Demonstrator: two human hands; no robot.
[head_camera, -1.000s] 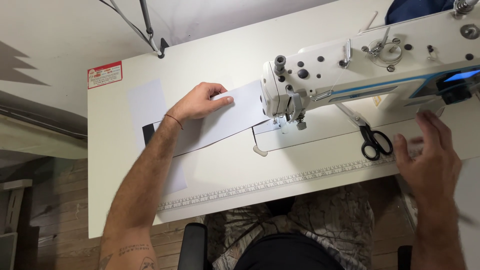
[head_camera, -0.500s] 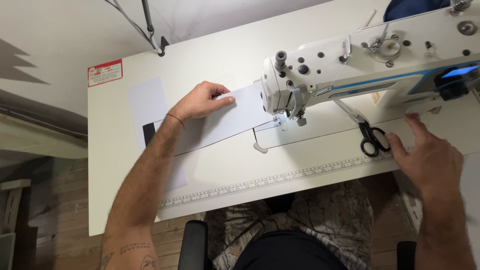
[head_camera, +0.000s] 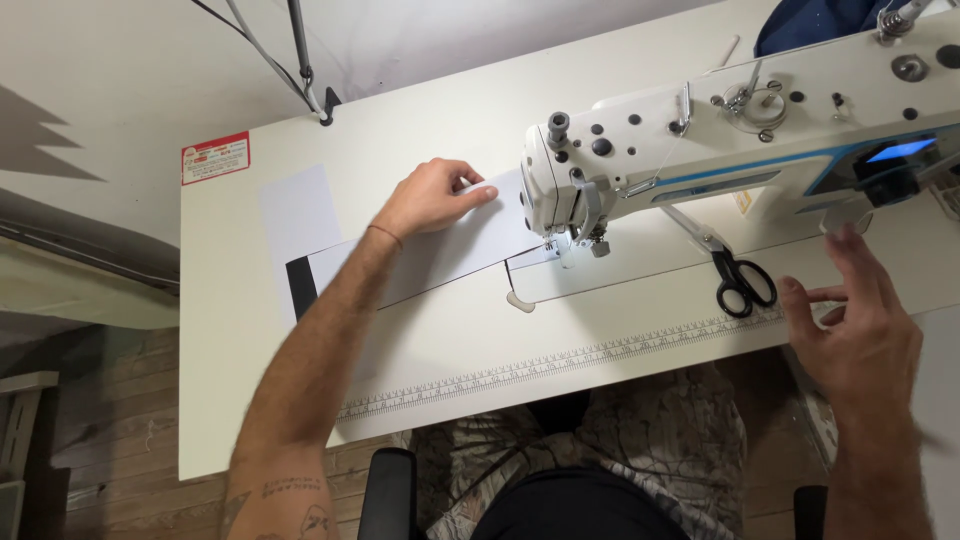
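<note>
Looking down at the sewing table, quite a bit is cut off: the industrial sewing machine (head_camera: 740, 150) runs out the right edge, and the needle area is mostly lost behind the machine head w/ glare from its lamp. Right forearm exits the bottom corner.

Surface is a white tabletop (head_camera: 430, 130) w/ a ruler strip printed along the near edge, a red sticker (head_camera: 215, 157) at the far left corner, black-handled scissors (head_camera: 738, 275) lying by the machine bed. Wood plank floor shows below left, plain pale wall behind.

Left hand (head_camera: 432, 197) lies flat, fingers together, pressing down on the pale fabric piece (head_camera: 440, 250). Fabric's long axis runs left-right w/ a slight tilt, right end tucked under the presser foot, dark strip at its left end. Right hand (head_camera: 860, 335) hovers open, fingers spread, near the scissors, touching nothing afaict.
</note>
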